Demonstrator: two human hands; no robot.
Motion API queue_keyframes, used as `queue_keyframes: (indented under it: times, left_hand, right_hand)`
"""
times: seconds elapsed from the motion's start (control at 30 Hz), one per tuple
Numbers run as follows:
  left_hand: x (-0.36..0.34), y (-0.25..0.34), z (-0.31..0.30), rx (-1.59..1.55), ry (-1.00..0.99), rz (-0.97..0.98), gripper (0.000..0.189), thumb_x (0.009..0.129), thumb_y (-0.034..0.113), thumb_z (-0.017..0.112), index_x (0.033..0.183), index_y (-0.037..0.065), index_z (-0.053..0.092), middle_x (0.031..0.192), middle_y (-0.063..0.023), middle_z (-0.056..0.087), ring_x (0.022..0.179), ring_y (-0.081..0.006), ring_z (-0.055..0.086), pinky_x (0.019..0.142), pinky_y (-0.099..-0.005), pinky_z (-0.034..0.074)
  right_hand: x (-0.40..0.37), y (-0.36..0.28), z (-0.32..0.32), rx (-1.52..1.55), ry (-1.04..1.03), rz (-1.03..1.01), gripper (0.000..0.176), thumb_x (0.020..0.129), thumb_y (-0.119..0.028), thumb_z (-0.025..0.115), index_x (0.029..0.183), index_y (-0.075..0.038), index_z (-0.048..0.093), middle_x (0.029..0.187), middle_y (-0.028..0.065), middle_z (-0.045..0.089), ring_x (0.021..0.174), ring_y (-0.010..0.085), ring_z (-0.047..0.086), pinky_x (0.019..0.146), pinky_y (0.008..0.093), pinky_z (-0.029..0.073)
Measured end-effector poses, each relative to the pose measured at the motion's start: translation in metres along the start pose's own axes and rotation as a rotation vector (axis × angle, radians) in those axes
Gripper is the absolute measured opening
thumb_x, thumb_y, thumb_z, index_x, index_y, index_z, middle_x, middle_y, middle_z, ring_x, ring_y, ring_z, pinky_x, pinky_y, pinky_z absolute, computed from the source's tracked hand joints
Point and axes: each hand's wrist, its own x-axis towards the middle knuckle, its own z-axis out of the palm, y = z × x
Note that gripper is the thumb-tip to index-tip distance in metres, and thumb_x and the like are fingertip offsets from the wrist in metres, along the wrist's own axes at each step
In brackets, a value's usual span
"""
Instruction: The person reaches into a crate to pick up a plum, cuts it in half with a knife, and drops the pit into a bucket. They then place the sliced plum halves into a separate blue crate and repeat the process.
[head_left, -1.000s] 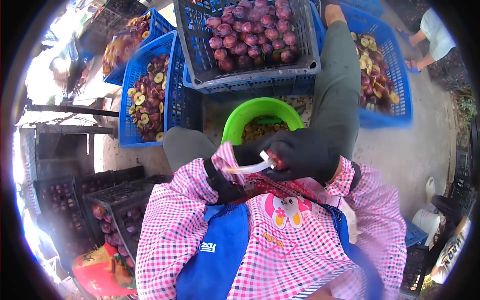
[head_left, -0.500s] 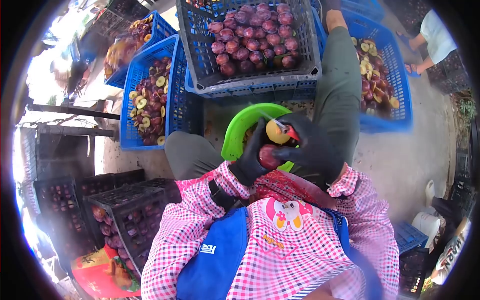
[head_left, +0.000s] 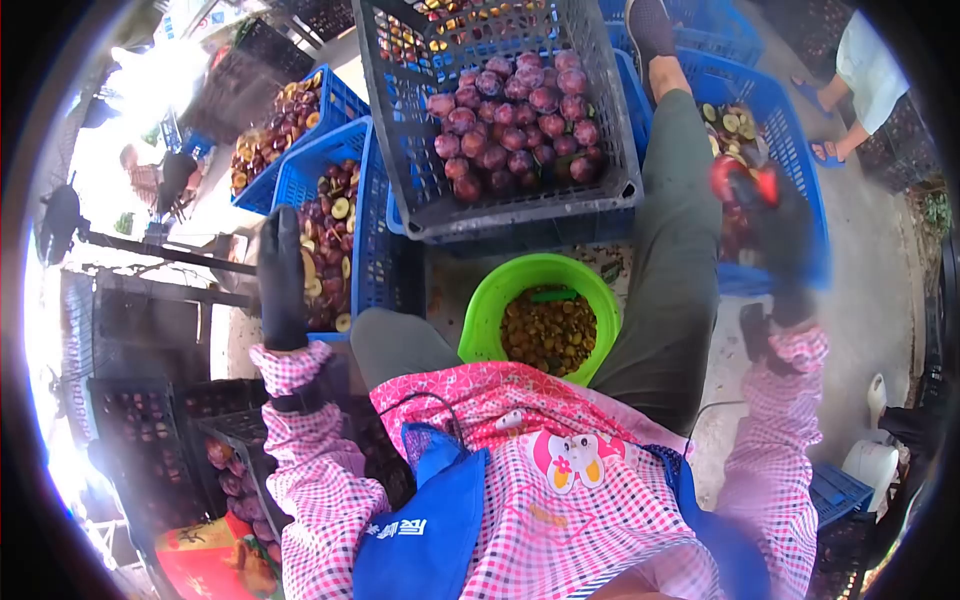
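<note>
Left hand (head_left: 283, 280) and right hand (head_left: 785, 245) spread wide, each at a crate of cut plums (head_left: 335, 240).
I see the left fingers stretched out straight, gripping nothing that I can make out, with the blue left crate (head_left: 374, 245) just beside and below them. The right fingers blur over the blue right crate (head_left: 815, 225); something red (head_left: 724, 180) shows there, but I cannot tell their opening or hold. Between both sets of fingers sits a green tub (head_left: 484, 320); beyond it, whole plums (head_left: 518, 130) lie in a black crate (head_left: 520, 226).
</note>
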Motion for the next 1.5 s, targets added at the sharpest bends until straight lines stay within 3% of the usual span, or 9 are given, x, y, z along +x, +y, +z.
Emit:
queue_keyframes:
  times: [0.03,0.23,0.47,0.6,0.67,0.73,0.87,1.03,1.5]
  left_hand:
    - [0.024,-0.032,0.001,0.190,0.069,0.224,0.040,0.099,0.031,0.053,0.118,-0.003,0.059,0.105,-0.0162,0.065,0.092,-0.0242,0.063,0.082,-0.0351,0.049]
    - [0.111,0.061,0.183,-0.299,-0.403,0.189,0.043,0.091,0.029,0.061,0.124,0.000,0.057,0.112,-0.0195,0.065,0.104,-0.0288,0.064,0.086,-0.0372,0.049]
    - [0.169,0.071,0.394,0.225,-0.297,0.646,0.047,0.087,0.030,0.058,0.130,0.010,0.054,0.111,-0.0231,0.064,0.101,-0.0381,0.063,0.087,-0.0477,0.049]
    - [0.177,0.070,0.386,0.019,-0.652,0.415,0.045,0.091,0.033,0.055,0.126,0.004,0.055,0.115,-0.0178,0.063,0.098,-0.0349,0.064,0.080,-0.0450,0.051]
    - [0.130,0.115,0.322,-0.703,-0.772,-0.245,0.042,0.095,0.037,0.053,0.120,0.003,0.058,0.104,-0.0117,0.066,0.087,-0.0252,0.066,0.074,-0.0387,0.052]
    - [0.104,0.110,0.273,-1.042,-1.075,-0.134,0.036,0.098,0.035,0.050,0.114,0.003,0.059,0.101,-0.0063,0.063,0.085,-0.0172,0.062,0.074,-0.0339,0.050]
    - [0.007,0.143,0.200,-1.253,-0.998,-0.197,0.035,0.103,0.034,0.043,0.112,0.004,0.058,0.106,-0.0052,0.059,0.090,-0.0147,0.059,0.076,-0.0283,0.048]
    - [-0.079,0.154,0.161,-1.497,-0.891,-0.705,0.038,0.103,0.039,0.041,0.114,0.006,0.055,0.102,-0.0024,0.058,0.089,-0.0112,0.055,0.078,-0.0250,0.044]
    - [-0.131,0.155,0.138,-1.264,-0.782,-0.427,0.048,0.102,0.045,0.040,0.122,0.004,0.054,0.108,-0.0022,0.060,0.093,-0.0076,0.054,0.076,-0.0252,0.043]
  right_hand:
    - [0.006,0.008,-0.003,0.008,0.011,0.000,0.038,0.086,-0.032,0.072,0.106,0.000,0.068,0.089,0.0084,0.070,0.081,0.0090,0.061,0.075,0.0282,0.049]
    - [0.011,0.057,0.010,0.216,0.082,0.116,0.029,0.090,-0.024,0.067,0.106,0.000,0.066,0.081,0.0037,0.064,0.073,0.0087,0.053,0.069,0.0271,0.046]
    - [-0.007,0.106,0.017,0.087,0.067,0.263,0.020,0.092,-0.019,0.062,0.103,-0.002,0.066,0.076,0.0015,0.060,0.065,0.0058,0.049,0.058,0.0235,0.039]
    - [-0.011,0.093,0.018,0.210,0.019,0.400,0.021,0.094,-0.018,0.058,0.109,-0.004,0.064,0.076,0.0027,0.059,0.063,0.0067,0.048,0.056,0.0241,0.038]
    - [-0.013,0.087,0.023,0.393,0.017,0.251,0.023,0.096,-0.017,0.053,0.114,-0.005,0.060,0.077,0.0061,0.061,0.062,0.0102,0.051,0.057,0.0261,0.040]
    - [-0.018,0.072,0.031,0.324,-0.033,0.135,0.021,0.096,-0.015,0.052,0.113,-0.005,0.060,0.077,0.0076,0.060,0.061,0.0129,0.053,0.056,0.0277,0.041]
    - [-0.046,0.011,0.066,0.294,0.004,-0.387,0.016,0.096,-0.012,0.052,0.109,-0.004,0.058,0.074,0.0101,0.060,0.060,0.0192,0.057,0.055,0.0333,0.043]
    - [-0.091,-0.030,0.084,0.459,-0.314,-0.257,0.016,0.094,-0.014,0.057,0.105,-0.004,0.055,0.071,0.0151,0.058,0.061,0.0322,0.059,0.056,0.0401,0.045]
    - [-0.124,-0.034,0.106,0.129,-0.218,-0.445,0.020,0.092,-0.021,0.060,0.098,-0.003,0.053,0.071,0.0186,0.058,0.062,0.0405,0.059,0.052,0.0451,0.045]
